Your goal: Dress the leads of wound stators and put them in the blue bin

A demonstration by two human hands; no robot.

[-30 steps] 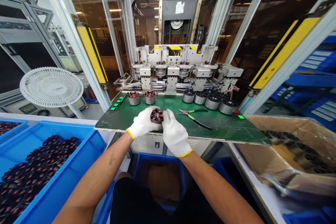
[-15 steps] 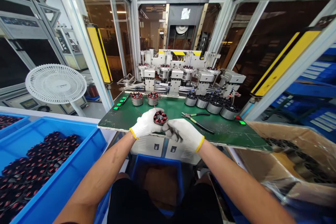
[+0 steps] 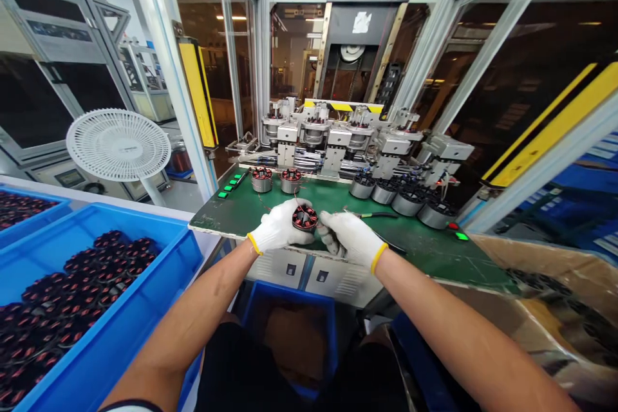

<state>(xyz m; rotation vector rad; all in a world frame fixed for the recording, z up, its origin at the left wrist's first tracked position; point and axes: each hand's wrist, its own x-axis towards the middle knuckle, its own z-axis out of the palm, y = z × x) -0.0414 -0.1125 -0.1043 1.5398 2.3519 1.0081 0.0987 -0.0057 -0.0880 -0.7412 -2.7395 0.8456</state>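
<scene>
My left hand (image 3: 279, 226), in a white glove with a yellow cuff, grips a motor stator (image 3: 304, 217) wound with copper-red wire, its open face up. A loose wire sticks up from its far side. Close by on the right is my right hand (image 3: 348, 235), also gloved, with the grey fingertips curled together beside the stator's edge. Whatever these fingers pinch is too small to make out. Behind my right hand, partly covered by it, lie cutting pliers (image 3: 381, 215) on the green bench. Two wound stators (image 3: 290, 181) stand farther back on the left.
Several unwound stators (image 3: 405, 198) line the back right of the green bench (image 3: 454, 251). Behind is a winding machine (image 3: 338, 135). A blue bin (image 3: 167, 257) of wound stators is at left, beside a white fan (image 3: 118, 145); a cardboard box (image 3: 492, 248) stands at right.
The view has shifted, so the bench things appear farther right. My right hand has drawn slightly away from the stator and now covers more of the pliers. The left keeps its hold.
</scene>
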